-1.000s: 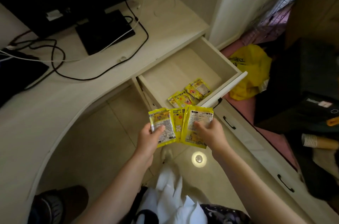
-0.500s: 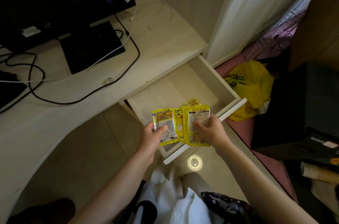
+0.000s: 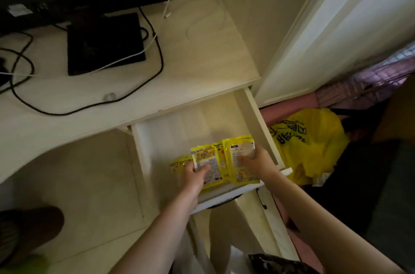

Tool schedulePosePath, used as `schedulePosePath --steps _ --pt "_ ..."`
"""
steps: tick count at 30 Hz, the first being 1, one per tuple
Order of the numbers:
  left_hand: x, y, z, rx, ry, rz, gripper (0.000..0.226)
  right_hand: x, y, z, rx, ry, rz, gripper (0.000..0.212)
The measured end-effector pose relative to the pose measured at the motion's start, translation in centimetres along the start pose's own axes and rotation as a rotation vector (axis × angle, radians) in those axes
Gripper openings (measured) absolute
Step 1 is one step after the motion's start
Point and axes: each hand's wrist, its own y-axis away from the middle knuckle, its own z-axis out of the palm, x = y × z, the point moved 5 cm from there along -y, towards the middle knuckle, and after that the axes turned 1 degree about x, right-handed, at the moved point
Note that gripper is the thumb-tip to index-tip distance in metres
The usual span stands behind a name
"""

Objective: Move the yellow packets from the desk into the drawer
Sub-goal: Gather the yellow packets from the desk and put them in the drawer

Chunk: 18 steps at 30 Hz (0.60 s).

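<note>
Now lowering into the drawer, where half a second back hovering above its front edge; drawer itself filling more of the view as the head leans in. Ordering by size: desk showing only monitor base, black pad and cables, no yellow packets visible on it, so likely nothing left to fetch, though far left of desk cut off. Drawer standing open, already holding earlier packets at its front left. Holding a fanned bunch of yellow packets just over the drawer floor: left hand pinching the left packet with thumb on top, right hand gripping the right packet, fingers curled over it. Remaining, judging: releasing the bunch, withdrawing, maybe closing the drawer.
</note>
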Motion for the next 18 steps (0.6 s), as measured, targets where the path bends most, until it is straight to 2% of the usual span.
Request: schedulePosePath --steps 2,6,9,11,15,18 --pt "-0.5 -1.1 1.6 0.011 0.003 -0.023 0.053 0.0 -2.0 -0.3 -0.044 0.040 -0.007 0.033" --pt "-1.4 -3.6 3.5 0.065 -0.003 -0.067 0.062 0.9 -5.5 -0.2 -0.097 0.042 0.023 0.024" --pt "-2.2 -6.0 4.3 0.113 -0.070 -0.068 0.046 2.0 -7.5 0.7 -0.124 0.001 0.074 0.012" --pt "-2.1 -6.7 4.8 0.136 -0.099 -0.061 0.037 2.9 -8.7 1.3 -0.133 -0.031 0.121 0.014" --pt "-2.9 -8.5 5.5 0.137 -0.123 -0.061 0.034 4.7 -10.7 2.3 -0.136 -0.074 0.221 0.027" --pt "-3.8 -9.8 5.7 0.126 -0.138 -0.089 0.044 5.3 -11.3 2.5 -0.144 -0.082 0.248 0.027"
